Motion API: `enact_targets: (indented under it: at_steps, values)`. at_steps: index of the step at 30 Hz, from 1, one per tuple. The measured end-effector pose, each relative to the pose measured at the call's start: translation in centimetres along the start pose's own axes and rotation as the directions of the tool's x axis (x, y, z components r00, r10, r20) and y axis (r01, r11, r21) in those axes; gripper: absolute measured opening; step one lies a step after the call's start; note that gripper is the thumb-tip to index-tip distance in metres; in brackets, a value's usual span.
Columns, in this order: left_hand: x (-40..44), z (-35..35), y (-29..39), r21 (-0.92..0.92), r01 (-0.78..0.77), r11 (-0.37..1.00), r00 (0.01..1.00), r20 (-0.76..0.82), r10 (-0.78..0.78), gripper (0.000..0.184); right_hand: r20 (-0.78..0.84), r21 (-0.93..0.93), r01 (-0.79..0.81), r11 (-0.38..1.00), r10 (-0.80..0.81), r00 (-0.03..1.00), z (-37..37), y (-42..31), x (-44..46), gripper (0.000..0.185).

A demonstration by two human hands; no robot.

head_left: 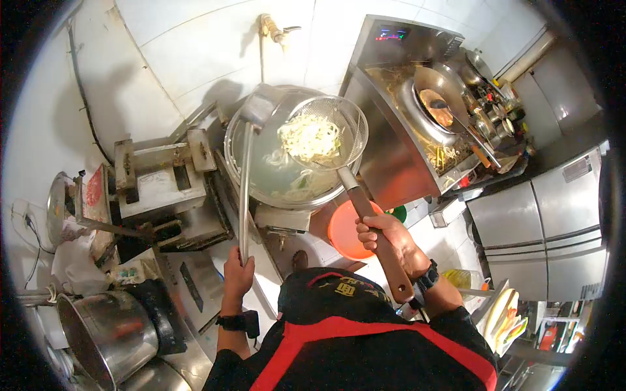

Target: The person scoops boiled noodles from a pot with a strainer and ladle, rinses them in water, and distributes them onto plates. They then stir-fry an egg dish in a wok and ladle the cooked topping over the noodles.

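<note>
My right hand (pixel 390 240) is closed around the brown handle of a wire mesh strainer (pixel 355 127). Pale noodles (pixel 312 138) lie in the strainer's basket, above a large round metal pot (pixel 229 153) of cloudy water. More strands float in the water below. In my left hand (pixel 238 275) is the long metal handle of a ladle (pixel 264 105); its deep cup is at the pot's back left, beside the strainer. Whether the cup touches the water cannot be made out.
Right of the pot stands a steel stove (pixel 398 156) with a wok (pixel 438 98) holding brown food and a utensil. An orange bucket (pixel 345 228) is on the floor. A metal frame device (pixel 163 186) stands left, a big steel pot (pixel 114 332) lower left, and a tap (pixel 277 29) on the wall.
</note>
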State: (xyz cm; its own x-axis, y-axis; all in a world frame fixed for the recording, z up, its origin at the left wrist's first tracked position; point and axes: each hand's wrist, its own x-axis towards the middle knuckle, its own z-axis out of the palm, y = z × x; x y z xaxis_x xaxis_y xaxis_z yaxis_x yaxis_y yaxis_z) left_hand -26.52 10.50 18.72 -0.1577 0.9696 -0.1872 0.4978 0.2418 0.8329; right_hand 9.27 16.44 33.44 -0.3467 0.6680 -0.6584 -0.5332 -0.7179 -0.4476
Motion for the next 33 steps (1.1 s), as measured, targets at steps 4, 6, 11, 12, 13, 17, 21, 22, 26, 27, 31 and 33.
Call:
enact_targets:
  at_steps: [4,6,11,12,13,17,21,22,26,27,31,33]
  values:
    - [0.0,1.1,-1.3,-0.081,0.08,0.994,0.997,0.005,-0.079,0.036,-0.012,-0.076,0.076,0.994,-0.077,0.997,0.7,-1.4,-1.9,0.009]
    - [0.1,1.5,-1.2,-0.103,0.112,0.988,0.994,0.007,-0.112,0.035,0.004,-0.09,0.116,0.989,-0.117,0.993,0.6,-1.8,-2.7,0.009]
    - [0.4,2.2,-0.4,-0.122,0.165,0.979,0.986,0.048,-0.16,0.03,0.042,-0.09,0.19,0.978,-0.187,0.981,1.2,-3.3,-4.6,0.014]
    - [0.3,2.2,0.6,-0.168,0.167,0.972,0.986,0.054,-0.16,0.028,0.028,-0.089,0.207,0.974,-0.205,0.978,1.3,-3.6,-4.9,0.015]
    - [0.2,2.4,1.3,-0.213,0.168,0.962,0.985,0.059,-0.159,0.026,0.026,-0.09,0.206,0.974,-0.204,0.979,1.3,-3.9,-5.2,0.015]
    - [0.4,3.4,2.1,-0.185,0.126,0.975,0.992,0.022,-0.124,0.024,0.029,-0.114,0.219,0.969,-0.218,0.976,1.5,-4.8,-6.0,0.015]
    - [0.7,3.8,2.1,-0.278,0.231,0.933,0.973,0.082,-0.216,0.023,0.038,-0.097,0.244,0.965,-0.242,0.97,1.6,-5.0,-6.4,0.018]
    - [0.8,3.9,2.0,-0.289,0.238,0.927,0.971,0.085,-0.223,0.023,0.028,-0.082,0.249,0.965,-0.247,0.968,1.6,-5.0,-6.4,0.021]
    - [1.2,4.0,1.3,-0.25,0.242,0.937,0.97,0.09,-0.227,0.022,0.037,-0.095,0.258,0.962,-0.255,0.966,1.3,-5.0,-6.5,0.023]
    - [1.2,3.7,1.7,-0.24,0.253,0.937,0.966,0.105,-0.234,0.023,0.026,-0.094,0.247,0.965,-0.245,0.969,1.5,-5.1,-6.6,0.023]
    - [1.0,3.2,2.4,-0.234,0.28,0.931,0.958,0.133,-0.255,0.025,0.036,-0.071,0.224,0.972,-0.222,0.974,1.3,-4.9,-7.0,0.023]
    - [1.1,3.3,1.9,-0.237,0.28,0.931,0.958,0.138,-0.253,0.026,0.039,-0.062,0.216,0.974,-0.214,0.976,1.2,-4.9,-7.0,0.022]
